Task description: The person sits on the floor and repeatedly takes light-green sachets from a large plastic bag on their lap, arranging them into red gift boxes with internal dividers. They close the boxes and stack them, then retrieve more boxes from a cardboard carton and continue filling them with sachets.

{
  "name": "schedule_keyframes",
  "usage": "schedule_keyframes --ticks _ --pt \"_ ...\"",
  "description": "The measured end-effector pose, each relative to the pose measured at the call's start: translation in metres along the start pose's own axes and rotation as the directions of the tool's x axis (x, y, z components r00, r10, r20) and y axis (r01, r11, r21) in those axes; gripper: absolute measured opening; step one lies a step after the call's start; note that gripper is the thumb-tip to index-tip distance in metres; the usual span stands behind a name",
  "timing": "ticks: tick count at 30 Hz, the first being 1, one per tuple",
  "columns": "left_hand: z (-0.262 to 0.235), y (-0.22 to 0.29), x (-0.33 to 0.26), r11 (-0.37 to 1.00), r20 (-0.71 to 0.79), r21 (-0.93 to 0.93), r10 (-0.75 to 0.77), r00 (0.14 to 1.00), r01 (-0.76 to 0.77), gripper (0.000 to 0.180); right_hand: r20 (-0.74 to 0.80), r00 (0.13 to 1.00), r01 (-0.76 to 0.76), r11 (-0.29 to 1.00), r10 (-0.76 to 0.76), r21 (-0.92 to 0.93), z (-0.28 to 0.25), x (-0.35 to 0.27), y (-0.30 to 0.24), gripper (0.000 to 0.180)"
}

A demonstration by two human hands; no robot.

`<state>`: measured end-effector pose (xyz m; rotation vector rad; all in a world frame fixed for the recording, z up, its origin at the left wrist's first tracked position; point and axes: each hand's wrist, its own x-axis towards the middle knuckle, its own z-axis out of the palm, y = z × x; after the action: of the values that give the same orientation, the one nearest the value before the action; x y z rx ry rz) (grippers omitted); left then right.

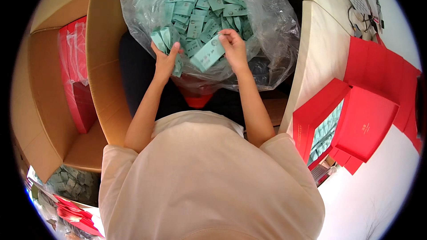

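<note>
Between my knees stands a large clear plastic bag (278, 22), its mouth spread wide, full of loose pale-green printed sachets (195, 26). Over the bag's near left part, my left hand (166, 58) is closed around a small bunch of green sachets (163, 38), which fan out above the thumb and hang below the fingers. To its right, my right hand (233, 50) pinches one green sachet (208, 55) by its upper right end. That sachet slants down to the left, its printed side showing, apart from the left hand's bunch.
An open cardboard box (104, 62) at my left holds red boxes (76, 58) in clear wrap. On the right, an open red gift box (364, 124) contains rows of green sachets (327, 131), beside a pale table edge (311, 58). Below the bag is something red (198, 100).
</note>
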<state>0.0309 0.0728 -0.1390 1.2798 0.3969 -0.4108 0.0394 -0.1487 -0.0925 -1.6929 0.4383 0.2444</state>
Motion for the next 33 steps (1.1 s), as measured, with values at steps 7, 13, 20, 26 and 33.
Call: schedule_keyframes --ticks 7,13,20,26,33 --pt "0.029 0.018 -0.053 0.951 0.425 -0.075 -0.241 0.873 0.299 0.084 0.189 0.953 0.222 0.97 -0.238 0.102 0.019 -0.038 -0.023 0.012" --pt "0.046 0.023 -0.068 0.919 0.365 -0.289 -0.154 0.918 0.269 0.074 -0.15 0.939 0.319 0.947 -0.31 0.041 0.05 -0.063 -0.028 0.033" --pt "0.045 0.049 -0.086 0.941 0.33 -0.338 0.085 0.94 0.034 0.064 0.223 0.969 -0.168 0.949 0.109 0.266 0.022 -0.133 -0.076 0.063" --pt "0.061 0.019 -0.096 0.879 0.68 0.105 0.278 0.678 -0.466 0.073 0.111 0.993 0.007 0.968 -0.036 0.249 -0.033 -0.19 -0.105 0.05" --pt "0.184 0.087 -0.202 0.726 0.806 -0.316 0.546 0.231 -0.611 0.105 -0.183 0.827 0.517 0.847 -0.532 -0.125 -0.162 -0.337 -0.115 0.048"
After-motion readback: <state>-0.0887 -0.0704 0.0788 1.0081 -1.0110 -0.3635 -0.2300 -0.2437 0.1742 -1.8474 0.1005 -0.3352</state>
